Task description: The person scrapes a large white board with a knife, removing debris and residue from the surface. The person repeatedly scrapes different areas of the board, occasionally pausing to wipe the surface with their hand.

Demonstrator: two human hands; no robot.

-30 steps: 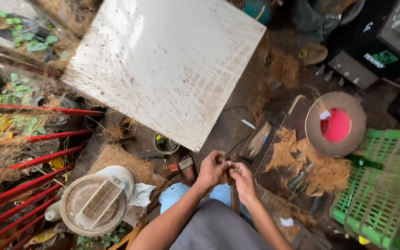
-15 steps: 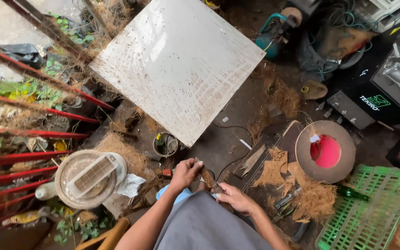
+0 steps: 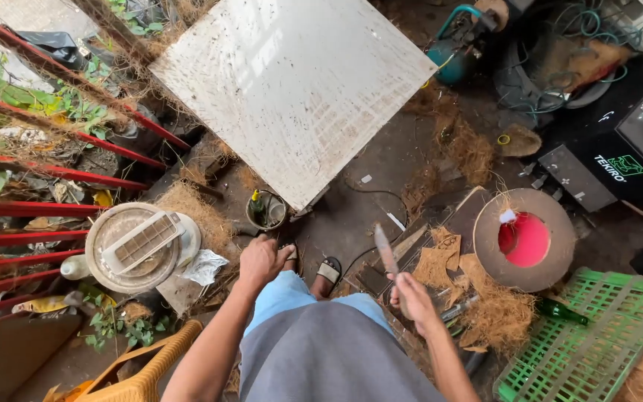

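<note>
Your right hand [image 3: 413,294] is closed tight on a long grey metal knife [image 3: 386,251], its blade pointing up over your sandalled foot [image 3: 327,272] — a slip could cut your loosely curled, empty left hand [image 3: 260,260] nearby.

Dirt floor [image 3: 351,216], white board [image 3: 292,82] (speckled), coconut fibre [image 3: 500,313], green crate [image 3: 589,350]

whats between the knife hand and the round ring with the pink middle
In the head view, between the right hand holding the knife and the ring lie flat brown fibre-sheet scraps on a board.
</note>
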